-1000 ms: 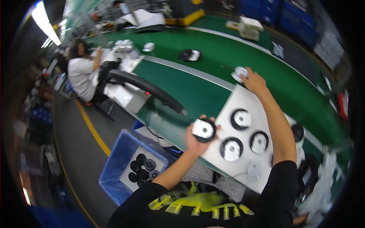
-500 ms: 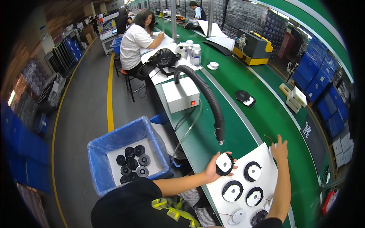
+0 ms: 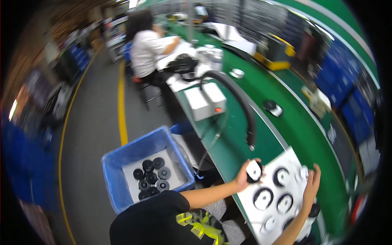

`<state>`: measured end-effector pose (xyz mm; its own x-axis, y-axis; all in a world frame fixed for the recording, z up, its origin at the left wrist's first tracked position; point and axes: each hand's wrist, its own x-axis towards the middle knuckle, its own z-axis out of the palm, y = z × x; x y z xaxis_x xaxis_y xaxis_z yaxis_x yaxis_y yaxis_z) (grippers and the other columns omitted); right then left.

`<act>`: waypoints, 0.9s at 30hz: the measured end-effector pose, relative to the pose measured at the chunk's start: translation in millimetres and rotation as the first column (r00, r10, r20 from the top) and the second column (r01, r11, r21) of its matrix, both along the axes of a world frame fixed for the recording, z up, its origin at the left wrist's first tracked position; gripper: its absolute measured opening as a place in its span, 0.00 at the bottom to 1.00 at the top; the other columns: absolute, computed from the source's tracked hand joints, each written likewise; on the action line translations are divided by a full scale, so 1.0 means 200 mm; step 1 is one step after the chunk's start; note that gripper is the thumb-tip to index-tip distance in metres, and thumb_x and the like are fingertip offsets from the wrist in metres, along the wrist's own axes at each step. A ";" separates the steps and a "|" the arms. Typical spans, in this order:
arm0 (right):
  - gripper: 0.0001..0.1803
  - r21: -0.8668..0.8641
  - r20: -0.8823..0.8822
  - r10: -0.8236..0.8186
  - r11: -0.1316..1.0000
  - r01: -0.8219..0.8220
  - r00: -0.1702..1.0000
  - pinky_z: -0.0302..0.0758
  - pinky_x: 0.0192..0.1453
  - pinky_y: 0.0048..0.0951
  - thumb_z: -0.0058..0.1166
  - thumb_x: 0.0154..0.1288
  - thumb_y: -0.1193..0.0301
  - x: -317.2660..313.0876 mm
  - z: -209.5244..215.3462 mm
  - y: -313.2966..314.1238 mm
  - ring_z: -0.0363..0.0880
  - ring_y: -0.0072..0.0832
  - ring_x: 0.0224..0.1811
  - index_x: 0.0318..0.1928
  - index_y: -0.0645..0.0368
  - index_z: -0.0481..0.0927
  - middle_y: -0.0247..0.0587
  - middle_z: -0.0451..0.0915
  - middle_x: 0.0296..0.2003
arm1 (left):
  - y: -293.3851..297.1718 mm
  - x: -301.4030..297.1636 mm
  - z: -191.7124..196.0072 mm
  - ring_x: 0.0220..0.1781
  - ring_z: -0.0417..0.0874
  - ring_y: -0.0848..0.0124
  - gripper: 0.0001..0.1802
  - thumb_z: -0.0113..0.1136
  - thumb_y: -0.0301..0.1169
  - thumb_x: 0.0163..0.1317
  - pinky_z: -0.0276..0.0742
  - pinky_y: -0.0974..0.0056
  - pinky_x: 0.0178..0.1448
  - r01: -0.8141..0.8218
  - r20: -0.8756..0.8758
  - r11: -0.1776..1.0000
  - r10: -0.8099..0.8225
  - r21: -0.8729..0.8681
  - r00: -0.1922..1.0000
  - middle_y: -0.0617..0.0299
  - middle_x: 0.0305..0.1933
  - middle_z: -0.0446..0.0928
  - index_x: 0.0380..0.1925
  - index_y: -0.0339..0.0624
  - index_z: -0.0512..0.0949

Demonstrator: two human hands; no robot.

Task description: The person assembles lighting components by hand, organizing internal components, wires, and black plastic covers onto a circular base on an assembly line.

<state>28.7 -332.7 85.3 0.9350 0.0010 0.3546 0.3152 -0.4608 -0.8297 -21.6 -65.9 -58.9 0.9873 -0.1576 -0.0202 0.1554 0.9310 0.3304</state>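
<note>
My left hand (image 3: 242, 179) is closed around a black-rimmed white disc (image 3: 253, 171), its white face up, over the left edge of a white sheet (image 3: 250, 200) on the green bench. At the sheet's right side, the fingers of my right hand (image 3: 312, 185) pinch a small white round part (image 3: 304, 172), blurred by motion. Between my hands lie similar black-and-white discs, one (image 3: 281, 177) far and others (image 3: 263, 198) (image 3: 284, 203) nearer. A plain white round piece (image 3: 269, 223) sits close to my right forearm.
A curved black hose (image 3: 245, 108) rises from a white box (image 3: 204, 102) with a red switch. Left of the bench, a blue bin (image 3: 107, 175) holds several black round parts (image 3: 151, 177). Farther off, a person in white (image 3: 145, 53) sits at the bench. A dark round part (image 3: 272, 108) lies on the green surface.
The view has shifted and blurred. My right hand has drawn back toward me along the sheet's right side with the small white part. My left hand keeps its disc. The seated person's head has turned away.
</note>
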 end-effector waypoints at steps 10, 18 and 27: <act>0.22 0.515 0.189 -0.512 0.778 0.359 0.838 0.64 0.31 0.24 0.39 0.74 0.57 -1.01 -0.54 -0.04 0.63 0.18 0.23 0.49 0.64 0.77 0.31 0.72 0.30 | 0.02 0.01 0.05 0.57 0.79 0.46 0.34 0.48 0.60 0.62 0.81 0.42 0.52 0.048 0.094 0.973 -0.071 0.228 0.993 0.51 0.57 0.77 0.61 0.51 0.70; 0.13 0.160 0.192 -0.687 0.727 0.668 0.701 0.71 0.30 0.34 0.44 0.71 0.70 -1.24 -0.57 -0.21 0.76 0.38 0.22 0.51 0.58 0.75 0.44 0.72 0.20 | -0.02 -0.06 0.08 0.66 0.70 0.41 0.34 0.47 0.58 0.63 0.65 0.40 0.69 0.035 0.030 0.911 -0.052 0.410 0.998 0.49 0.66 0.70 0.65 0.54 0.67; 0.12 -0.031 0.248 -0.626 0.758 0.652 0.740 0.74 0.30 0.44 0.49 0.68 0.67 -1.23 -0.61 -0.14 0.78 0.46 0.24 0.49 0.55 0.76 0.47 0.77 0.20 | -0.06 -0.15 0.24 0.51 0.81 0.48 0.28 0.52 0.51 0.57 0.77 0.38 0.52 -0.098 0.055 0.919 0.083 0.383 0.995 0.50 0.50 0.80 0.50 0.44 0.79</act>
